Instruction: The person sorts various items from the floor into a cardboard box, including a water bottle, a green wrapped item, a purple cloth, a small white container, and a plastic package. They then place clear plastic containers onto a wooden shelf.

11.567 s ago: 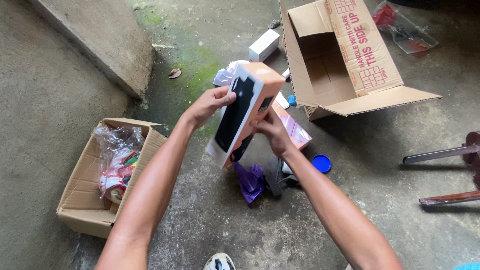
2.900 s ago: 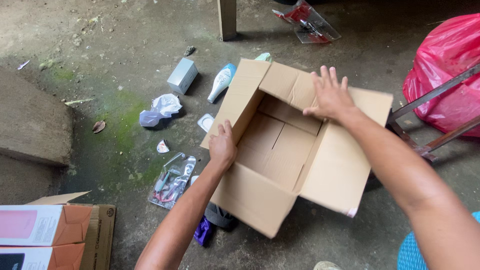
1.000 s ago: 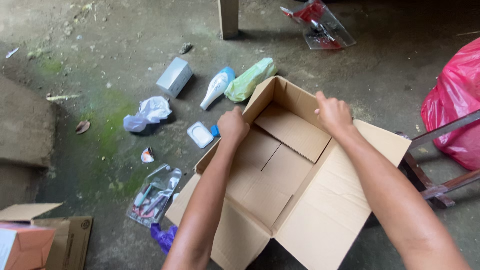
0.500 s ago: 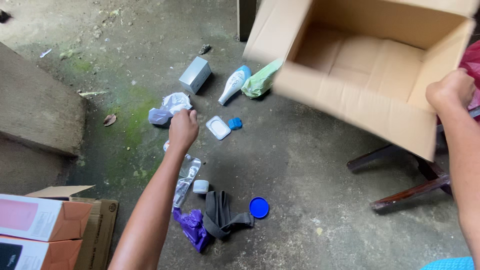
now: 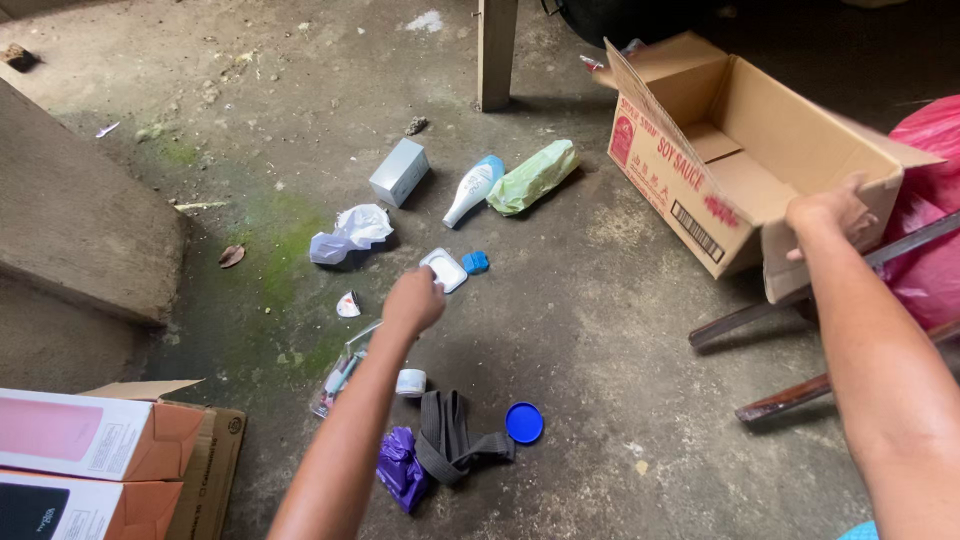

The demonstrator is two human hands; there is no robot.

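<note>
Left hand (image 5: 414,299) over concrete floor (image 5: 600,300), fingers curled, just beside small white tray (image 5: 443,269); grip unclear. Tray probably light, thin, stiff plastic: pinch at rim. Right hand (image 5: 828,212) clamps flap of empty cardboard box (image 5: 740,150); light, bulky, flap bends.

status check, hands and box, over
Left hand reaching at small white tray. Right hand gripping cardboard box flap. Blue cap beside tray.

You are looking at one open cardboard box (image 5: 760,150), two stacked pink cartons (image 5: 95,435), one grey box (image 5: 399,172), one white bottle (image 5: 472,189), one green bag (image 5: 533,176), one blue lid (image 5: 524,422) and one purple bag (image 5: 402,467).
</note>
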